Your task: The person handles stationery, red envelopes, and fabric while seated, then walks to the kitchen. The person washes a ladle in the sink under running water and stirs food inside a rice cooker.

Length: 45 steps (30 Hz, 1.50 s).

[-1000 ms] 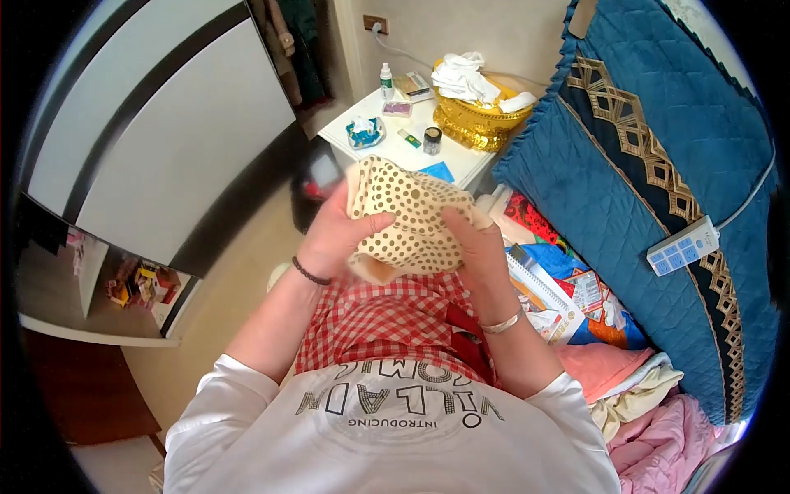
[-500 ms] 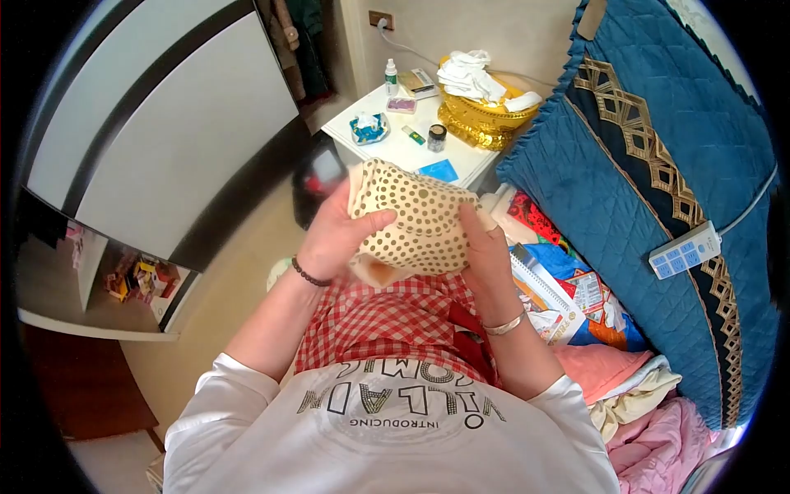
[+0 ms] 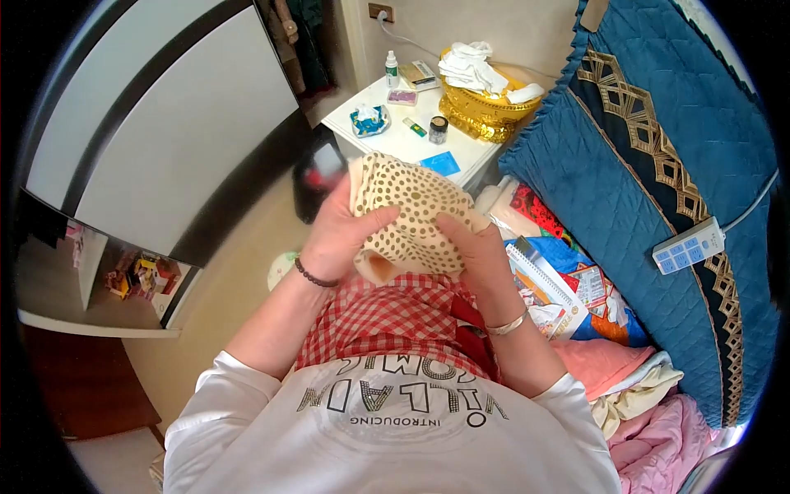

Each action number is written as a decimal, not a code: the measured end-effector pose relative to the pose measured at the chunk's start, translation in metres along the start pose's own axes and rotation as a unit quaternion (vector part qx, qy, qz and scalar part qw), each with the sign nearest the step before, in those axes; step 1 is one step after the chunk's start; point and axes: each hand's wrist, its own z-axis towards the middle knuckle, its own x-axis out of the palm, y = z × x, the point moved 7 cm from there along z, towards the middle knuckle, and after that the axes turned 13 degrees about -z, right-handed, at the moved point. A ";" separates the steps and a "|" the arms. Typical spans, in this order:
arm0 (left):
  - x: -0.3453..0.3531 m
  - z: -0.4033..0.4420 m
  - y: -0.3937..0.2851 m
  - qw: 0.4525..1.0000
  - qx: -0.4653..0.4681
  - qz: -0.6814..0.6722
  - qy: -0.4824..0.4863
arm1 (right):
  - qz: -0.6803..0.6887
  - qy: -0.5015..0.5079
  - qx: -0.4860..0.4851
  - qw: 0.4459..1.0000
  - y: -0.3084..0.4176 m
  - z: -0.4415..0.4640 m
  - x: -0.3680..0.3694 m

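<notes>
A cream cloth piece with brown-gold dots (image 3: 415,198) is held up in front of my lap, its exact kind unclear. My left hand (image 3: 336,239) is closed on its left side, thumb across the dotted face. On the right side my right hand (image 3: 485,251) grips it, with the thumb pressing the dots near the middle. The fingers of both hands are mostly hidden behind the cloth. At its lower edge a paler fold shows a brownish patch. Below hangs a red-and-white checked cloth (image 3: 370,317) at my waist.
Ahead stands a white bedside table (image 3: 354,97) with a gold basket (image 3: 485,107), a small jar (image 3: 438,130) and a tissue pack (image 3: 369,121). A blue quilted cover (image 3: 609,165) carries a power strip (image 3: 690,245). Notebooks (image 3: 543,288) and clothes (image 3: 658,445) lie right.
My right thumb has moved left and inward over the dotted cloth. The cloth is bunched a little narrower, and my right hand sits slightly closer to the left.
</notes>
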 end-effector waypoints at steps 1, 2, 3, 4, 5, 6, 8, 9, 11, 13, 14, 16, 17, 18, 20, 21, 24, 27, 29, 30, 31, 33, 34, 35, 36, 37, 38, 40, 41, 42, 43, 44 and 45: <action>-0.001 0.000 0.001 1.000 -0.001 0.000 -0.001 | 0.000 0.000 0.001 1.000 -0.001 0.000 0.000; -0.001 0.000 0.001 1.000 -0.003 -0.001 -0.001 | -0.002 0.000 0.001 1.000 -0.001 0.000 0.001; -0.002 0.001 0.003 1.000 -0.005 -0.002 -0.001 | -0.005 0.000 0.001 1.000 -0.002 0.000 0.001; -0.003 0.001 0.004 1.000 -0.006 -0.002 -0.001 | -0.005 0.000 0.002 1.000 -0.002 -0.001 0.001; -0.003 0.001 0.004 1.000 -0.001 -0.007 0.002 | -0.002 0.002 0.004 1.000 -0.003 -0.001 0.001; -0.004 0.001 0.004 1.000 0.004 -0.012 0.006 | 0.001 0.004 0.008 1.000 -0.004 0.000 0.001; -0.004 0.001 0.004 1.000 0.000 -0.012 0.006 | -0.004 0.002 0.008 1.000 -0.004 0.000 0.001; -0.005 0.001 0.005 1.000 -0.003 -0.013 0.005 | -0.010 0.000 0.007 1.000 -0.003 0.000 0.000; -0.006 0.002 0.005 1.000 -0.005 -0.012 -0.001 | -0.015 -0.001 0.014 1.000 -0.005 0.000 -0.002; -0.009 0.004 0.007 1.000 -0.007 -0.011 -0.007 | -0.021 -0.002 0.021 1.000 -0.009 0.001 -0.004; -0.011 0.005 0.009 0.999 -0.015 -0.035 -0.004 | -0.045 0.021 0.011 0.999 -0.012 0.003 -0.002; -0.014 0.007 0.011 0.998 -0.023 -0.059 -0.001 | -0.069 0.044 0.001 0.997 -0.013 0.002 0.003; -0.016 0.008 0.013 0.996 -0.032 -0.078 -0.011 | -0.077 0.063 -0.003 0.995 -0.012 0.000 0.009; -0.019 0.009 0.014 0.994 -0.041 -0.098 -0.020 | -0.085 0.081 -0.008 0.993 -0.011 -0.001 0.013; -0.025 0.014 0.012 0.991 -0.066 -0.115 -0.007 | -0.085 0.047 0.029 0.995 -0.012 0.003 -0.004; -0.028 0.015 0.013 0.987 -0.091 -0.133 0.004 | -0.085 0.014 0.066 0.994 -0.016 0.005 -0.016; -0.031 0.017 0.004 0.989 -0.101 -0.111 -0.002 | -0.028 -0.004 0.030 0.999 -0.013 0.017 -0.030; -0.018 0.019 -0.001 0.996 -0.075 0.035 0.021 | -0.093 -0.008 0.037 0.995 -0.027 0.017 -0.025; 0.015 0.009 0.004 0.960 -0.039 0.251 0.118 | -0.158 0.005 0.096 0.983 -0.056 0.018 -0.013; 0.040 -0.002 0.014 0.879 -0.054 0.423 0.214 | -0.172 0.036 0.092 0.980 -0.067 0.021 -0.002; 0.073 -0.022 0.023 0.776 0.199 0.479 0.360 | -0.171 0.077 0.049 0.981 -0.070 0.025 0.013; 0.109 -0.061 0.053 0.665 0.116 0.565 0.474 | -0.169 0.123 -0.034 0.977 -0.062 0.026 0.031; 0.115 -0.068 0.051 0.664 0.121 0.564 0.476 | -0.182 0.125 -0.065 0.973 -0.053 0.028 0.031; 0.117 -0.070 0.051 0.671 0.109 0.572 0.459 | -0.209 0.119 -0.091 0.966 -0.041 0.030 0.027; 0.116 -0.069 0.050 0.677 0.098 0.580 0.442 | -0.246 0.108 -0.118 0.956 -0.031 0.030 0.024; 0.113 -0.070 0.051 0.674 0.101 0.579 0.447 | -0.303 0.092 -0.150 0.937 -0.022 0.030 0.021; 0.107 -0.070 0.046 0.705 0.129 0.550 0.429 | -0.373 0.074 -0.185 0.906 -0.015 0.028 0.021; 0.097 -0.069 0.035 0.736 0.155 0.517 0.407 | -0.513 0.041 -0.246 0.822 -0.004 0.024 0.026; 0.092 -0.066 0.029 0.771 0.136 0.490 0.383 | -0.577 0.034 -0.270 0.770 -0.002 0.022 0.030; 0.086 -0.063 0.025 0.803 0.117 0.463 0.356 | -0.631 0.029 -0.291 0.718 0.001 0.019 0.036; 0.079 -0.060 0.025 0.832 0.106 0.428 0.337 | -0.670 0.038 -0.304 0.676 0.003 0.019 0.041; 0.073 -0.059 0.026 0.832 0.105 0.429 0.336 | -0.695 0.050 -0.315 0.644 0.007 0.020 0.048; 0.064 -0.057 0.022 0.838 0.119 0.431 0.313 | -0.712 0.064 -0.324 0.620 0.013 0.021 0.054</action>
